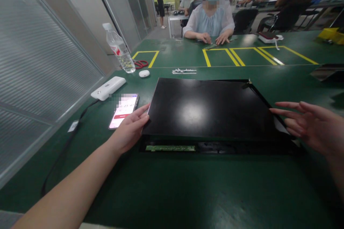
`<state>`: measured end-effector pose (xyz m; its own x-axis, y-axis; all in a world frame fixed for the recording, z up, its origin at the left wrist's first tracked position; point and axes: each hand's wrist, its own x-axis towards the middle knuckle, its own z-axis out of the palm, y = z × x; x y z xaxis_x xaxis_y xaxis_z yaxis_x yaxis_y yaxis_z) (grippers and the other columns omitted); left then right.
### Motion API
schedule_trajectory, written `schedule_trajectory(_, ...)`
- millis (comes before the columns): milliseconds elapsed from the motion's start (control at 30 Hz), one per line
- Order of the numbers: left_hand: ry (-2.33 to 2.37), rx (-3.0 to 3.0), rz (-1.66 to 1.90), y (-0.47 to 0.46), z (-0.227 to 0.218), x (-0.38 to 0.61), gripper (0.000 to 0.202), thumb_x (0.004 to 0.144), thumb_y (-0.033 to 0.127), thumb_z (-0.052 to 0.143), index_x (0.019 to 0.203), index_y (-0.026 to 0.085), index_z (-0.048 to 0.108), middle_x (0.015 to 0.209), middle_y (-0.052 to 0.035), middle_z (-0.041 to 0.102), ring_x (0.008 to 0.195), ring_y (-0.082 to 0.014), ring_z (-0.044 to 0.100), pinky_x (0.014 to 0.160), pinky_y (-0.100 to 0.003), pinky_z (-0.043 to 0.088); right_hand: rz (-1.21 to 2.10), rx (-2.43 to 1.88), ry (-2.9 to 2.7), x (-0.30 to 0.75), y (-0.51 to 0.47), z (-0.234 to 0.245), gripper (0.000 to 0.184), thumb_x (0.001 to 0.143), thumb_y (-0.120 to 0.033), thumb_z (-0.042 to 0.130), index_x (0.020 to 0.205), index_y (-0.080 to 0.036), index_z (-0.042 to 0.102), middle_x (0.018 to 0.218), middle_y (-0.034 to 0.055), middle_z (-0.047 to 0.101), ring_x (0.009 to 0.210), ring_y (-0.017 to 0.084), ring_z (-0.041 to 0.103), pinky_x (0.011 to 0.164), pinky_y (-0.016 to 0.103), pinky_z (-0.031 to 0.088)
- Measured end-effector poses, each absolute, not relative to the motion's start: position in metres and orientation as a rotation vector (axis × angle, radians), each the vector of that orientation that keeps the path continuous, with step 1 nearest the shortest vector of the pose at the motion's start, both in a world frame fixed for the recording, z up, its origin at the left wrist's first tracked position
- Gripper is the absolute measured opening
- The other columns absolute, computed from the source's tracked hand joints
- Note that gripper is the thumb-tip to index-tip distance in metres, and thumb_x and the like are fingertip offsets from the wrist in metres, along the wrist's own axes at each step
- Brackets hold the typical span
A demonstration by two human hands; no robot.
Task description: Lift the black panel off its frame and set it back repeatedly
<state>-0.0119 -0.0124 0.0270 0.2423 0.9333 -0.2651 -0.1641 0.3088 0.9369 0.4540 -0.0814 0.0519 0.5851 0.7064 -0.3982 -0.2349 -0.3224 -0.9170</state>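
Observation:
A glossy black display panel (199,109) lies before me, its left side raised above a black frame (242,147). Along the front of that frame shows a green circuit board strip (170,148). My left hand (131,127) pinches the panel's left edge between thumb and fingers. On the other side, my right hand (309,123) has its fingers stretched out, the fingertips at the right edge of panel and frame. Contact there is hard to make out. A whitish piece (281,126) shows near the right fingers.
Left of the panel lie a lit phone (123,111), a white power bank (109,88) with a strap, an earbud case (144,73), red scissors (141,64) and a water bottle (119,48). White scraps (184,71) lie behind it. Across the green table (188,193) sits a person (211,21).

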Motion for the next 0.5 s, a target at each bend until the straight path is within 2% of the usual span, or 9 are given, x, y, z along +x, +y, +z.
schedule_trajectory(100,1.031,0.94,0.94,-0.013,0.026,-0.011,0.074,0.077,0.03,0.095,0.146,0.02,0.069,0.121,-0.0108,0.084,0.106,-0.0293,0.081,0.079,-0.028,0.064,1.0,-1.658,-0.443,0.455,-0.081,0.049,0.026,0.089,-0.035,0.054,0.095,-0.021,0.075,0.109,0.0134,0.078,0.041,0.006,0.03,0.034,0.021,0.029)
schedule_trajectory(267,0.999,0.974,0.929,-0.013,0.026,-0.01,0.071,0.08,0.031,0.093,0.145,0.02,0.069,0.124,-0.0115,0.084,0.118,-0.0322,0.078,0.096,-0.034,0.063,1.011,-1.669,-0.536,0.455,-0.08,0.044,0.031,0.092,-0.042,0.052,0.101,-0.022,0.074,0.126,0.016,0.076,0.041,0.006,0.03,0.033,0.024,0.03)
schedule_trajectory(433,1.008,0.994,0.928,-0.013,0.027,-0.009,0.07,0.079,0.034,0.094,0.143,0.02,0.071,0.122,-0.012,0.084,0.12,-0.0334,0.077,0.097,-0.035,0.064,0.861,-1.726,-0.642,0.463,-0.079,0.037,0.023,0.085,-0.036,0.058,0.097,-0.021,0.07,0.124,0.017,0.076,0.041,0.005,0.029,0.035,0.023,0.029)
schedule_trajectory(500,1.019,0.99,0.931,-0.013,0.027,-0.008,0.071,0.077,0.034,0.095,0.142,0.02,0.071,0.12,-0.0116,0.085,0.119,-0.0335,0.078,0.096,-0.035,0.065,0.781,-1.774,-0.769,0.469,-0.08,0.031,0.026,0.084,-0.037,0.057,0.099,-0.021,0.069,0.122,0.0175,0.076,0.041,0.006,0.031,0.035,0.024,0.03)
